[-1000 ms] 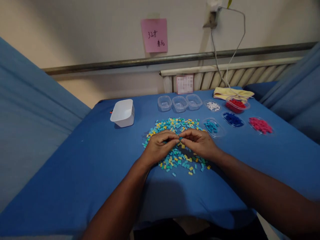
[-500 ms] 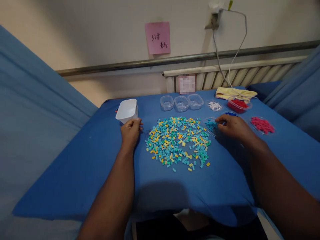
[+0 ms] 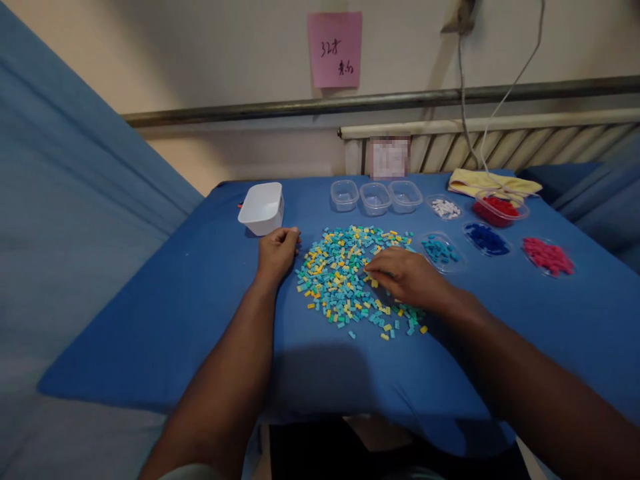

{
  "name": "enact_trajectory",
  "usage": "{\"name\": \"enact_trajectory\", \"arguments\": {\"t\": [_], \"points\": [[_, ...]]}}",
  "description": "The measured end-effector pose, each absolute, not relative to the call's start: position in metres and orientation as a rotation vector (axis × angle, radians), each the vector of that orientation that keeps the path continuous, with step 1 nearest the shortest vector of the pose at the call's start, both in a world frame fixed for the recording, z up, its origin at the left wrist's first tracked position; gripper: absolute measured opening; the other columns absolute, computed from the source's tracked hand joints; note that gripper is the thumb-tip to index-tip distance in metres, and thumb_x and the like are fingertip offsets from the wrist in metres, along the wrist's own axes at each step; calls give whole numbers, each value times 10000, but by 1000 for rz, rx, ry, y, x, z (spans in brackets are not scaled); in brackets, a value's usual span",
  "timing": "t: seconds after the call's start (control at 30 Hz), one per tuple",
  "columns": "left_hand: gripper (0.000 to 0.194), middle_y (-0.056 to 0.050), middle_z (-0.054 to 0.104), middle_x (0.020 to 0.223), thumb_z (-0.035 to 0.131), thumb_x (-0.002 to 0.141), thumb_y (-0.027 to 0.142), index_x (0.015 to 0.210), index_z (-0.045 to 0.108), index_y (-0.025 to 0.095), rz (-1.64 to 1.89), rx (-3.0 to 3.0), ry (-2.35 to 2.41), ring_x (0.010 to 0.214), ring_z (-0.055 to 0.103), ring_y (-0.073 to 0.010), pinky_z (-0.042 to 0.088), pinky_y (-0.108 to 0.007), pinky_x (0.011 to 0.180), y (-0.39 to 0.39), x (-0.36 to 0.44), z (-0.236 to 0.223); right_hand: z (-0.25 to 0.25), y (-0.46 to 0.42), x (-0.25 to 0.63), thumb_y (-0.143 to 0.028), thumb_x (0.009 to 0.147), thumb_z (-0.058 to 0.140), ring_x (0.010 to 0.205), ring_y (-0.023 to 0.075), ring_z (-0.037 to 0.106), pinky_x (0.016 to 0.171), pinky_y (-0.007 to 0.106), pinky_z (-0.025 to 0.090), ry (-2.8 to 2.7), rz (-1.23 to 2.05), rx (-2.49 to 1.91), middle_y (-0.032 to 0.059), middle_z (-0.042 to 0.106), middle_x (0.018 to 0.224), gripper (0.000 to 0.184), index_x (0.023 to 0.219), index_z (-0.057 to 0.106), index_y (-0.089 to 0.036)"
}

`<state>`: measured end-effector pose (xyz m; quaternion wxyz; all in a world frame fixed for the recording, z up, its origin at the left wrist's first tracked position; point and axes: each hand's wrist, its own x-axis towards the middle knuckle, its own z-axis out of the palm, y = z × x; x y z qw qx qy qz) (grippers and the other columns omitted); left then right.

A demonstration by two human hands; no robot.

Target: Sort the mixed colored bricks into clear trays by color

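A loose pile of small building bricks (image 3: pixel 340 280) in teal, green, yellow and orange lies spread on the blue-covered table (image 3: pixel 320 373). Over the pile's right part, my right hand (image 3: pixel 407 277) has its thumb and fingertips pinched together at the bricks. Whether a brick is between them cannot be seen. Beside the pile's left edge rests my left hand (image 3: pixel 277 253), its fingers curled closed and their contents hidden. Just beyond it stands a white plastic tub (image 3: pixel 263 210). Right of the pile sits a clear tray of teal bricks (image 3: pixel 440 250).
Several clear containers (image 3: pixel 375 200) stand along the back. To the right are white bricks (image 3: pixel 445 209), red bricks (image 3: pixel 497 210), dark blue bricks (image 3: pixel 486 239) and pink bricks (image 3: pixel 549 257) in their own trays. A yellow cloth (image 3: pixel 480 181) lies behind; a cable (image 3: pixel 463 100) hangs near the radiator (image 3: pixel 435 150).
My right hand has moved left from the tray of teal bricks to the pile. My left hand stays beside the pile. The camera view has shifted slightly.
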<state>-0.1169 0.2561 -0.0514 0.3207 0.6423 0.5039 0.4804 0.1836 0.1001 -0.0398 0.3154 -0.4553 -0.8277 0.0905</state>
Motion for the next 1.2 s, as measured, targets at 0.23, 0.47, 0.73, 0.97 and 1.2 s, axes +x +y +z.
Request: {"name": "enact_trajectory", "arguments": {"t": [0.23,0.47,0.73,0.97,1.2], "points": [[339,-56,720,746,699,914,450,825,759,129,1253,1663,1323,553,583,-124,446,-246,552,254,-115,-53,-35,104,157,-209,1052,603,887,244,656,872,392,458,-2516,119,-1257,73,786,930,193,950,767,-210],[377,-48,705,728,690,931,496,803,751,146,1248,1734,1310,573,590,-140,433,-264,565,257,-116,-62,-30,98,153,-199,1071,556,942,254,643,882,393,421,-2592,109,-1289,84,790,971,237,1015,787,-203],[386,-36,687,706,670,930,510,796,745,156,1231,1761,1320,597,590,-155,436,-278,583,257,-114,-66,-30,98,152,-189,1023,618,961,261,645,906,396,429,-2573,189,-1282,82,776,983,157,1074,767,-194],[401,-42,679,706,655,926,530,790,736,162,1194,1796,1347,644,591,-171,430,-282,597,256,-113,-65,-34,97,148,-122,983,615,938,241,674,911,383,483,-2483,254,-1228,81,762,984,166,1044,748,-200],[402,-45,692,730,651,935,536,810,741,165,1191,1804,1343,661,597,-179,430,-287,602,256,-114,-66,-37,101,188,-177,972,593,1019,269,738,906,408,578,-2168,262,-1284,98,791,1070,270,1138,796,-239]]}}
